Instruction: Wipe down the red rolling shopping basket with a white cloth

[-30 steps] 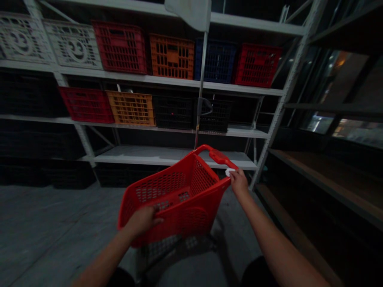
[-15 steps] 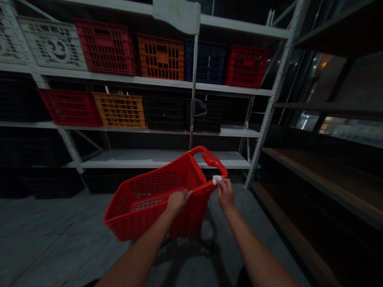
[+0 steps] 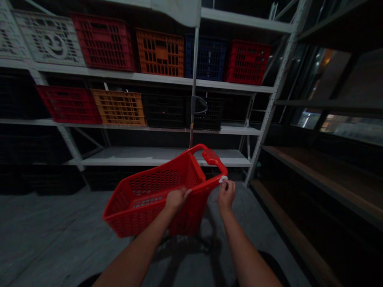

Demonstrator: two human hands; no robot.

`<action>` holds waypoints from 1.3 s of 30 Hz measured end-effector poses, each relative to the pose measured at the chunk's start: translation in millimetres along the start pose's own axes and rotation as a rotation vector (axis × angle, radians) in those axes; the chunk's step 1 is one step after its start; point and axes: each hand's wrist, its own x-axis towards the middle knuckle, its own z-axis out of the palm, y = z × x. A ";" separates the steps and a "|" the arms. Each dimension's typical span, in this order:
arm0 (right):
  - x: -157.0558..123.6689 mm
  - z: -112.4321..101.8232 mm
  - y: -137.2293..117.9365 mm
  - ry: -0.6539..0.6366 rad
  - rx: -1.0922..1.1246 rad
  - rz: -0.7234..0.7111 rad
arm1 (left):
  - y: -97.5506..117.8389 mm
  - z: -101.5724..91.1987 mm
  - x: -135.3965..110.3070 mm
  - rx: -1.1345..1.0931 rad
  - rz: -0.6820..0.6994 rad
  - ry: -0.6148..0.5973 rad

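A red plastic shopping cart (image 3: 140, 217) stands in front of me, its handle (image 3: 212, 156) at the upper right. My left hand (image 3: 177, 198) is closed over the near top rim of the basket. At the near end of the handle, my right hand (image 3: 226, 194) pinches a small white cloth or wipe (image 3: 223, 179) against the red plastic. Most of the cloth is hidden by my fingers, so its exact kind is unclear.
Behind the cart rises a white metal shelf rack (image 3: 161, 78) with red, orange, blue, white and black crates. A thin pole (image 3: 195, 59) stands before it. Wooden shelves (image 3: 323, 167) line the right side. Grey floor (image 3: 38, 231) lies around the cart.
My right hand has slid the white cloth a little right and up along the cart's handle end, and the cloth looks more crumpled. My left hand stays on the rim.
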 end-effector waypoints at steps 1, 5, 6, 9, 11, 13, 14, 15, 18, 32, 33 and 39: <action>3.6 -1.7 -0.5 0.049 -0.004 0.036 | 0.1 -0.2 -0.3 0.000 -0.001 0.002; -13.7 4.3 -14.9 -0.032 0.031 0.047 | 1.4 -1.7 -1.5 -0.001 -0.011 0.001; -21.9 6.3 -19.2 -0.116 0.046 0.013 | 1.2 -2.4 -2.2 -0.002 -0.014 -0.003; -34.8 4.3 -26.3 -0.298 0.063 -0.078 | -2.1 -5.4 -5.2 -0.007 -0.011 -0.012; -27.7 -5.1 -25.4 -0.297 0.041 -0.100 | -6.2 -7.3 -7.7 -0.012 -0.005 -0.019; -10.6 -18.3 -22.2 -0.276 0.005 -0.115 | -11.2 -8.6 -10.2 -0.014 -0.008 -0.027; -0.1 -25.3 -20.7 -0.279 -0.011 -0.122 | -13.7 -9.2 -11.4 -0.013 -0.014 -0.031; 10.8 -31.8 -19.6 -0.289 -0.024 -0.128 | -16.0 -9.7 -12.7 -0.013 -0.022 -0.035; 43.8 -46.1 -20.2 -0.395 -0.059 -0.158 | -19.8 -13.0 -16.8 -0.015 -0.042 -0.040; 149.0 22.1 -44.8 -1.349 -0.474 -0.408 | 51.5 -28.2 -6.6 -0.083 -0.062 0.062; 151.0 25.7 -43.9 -1.306 -0.435 -0.439 | 51.4 -27.4 -7.9 -0.087 -0.057 0.071; 156.8 23.4 -43.6 -1.362 -0.352 -0.352 | 50.2 -31.6 -15.7 -0.119 -0.066 0.068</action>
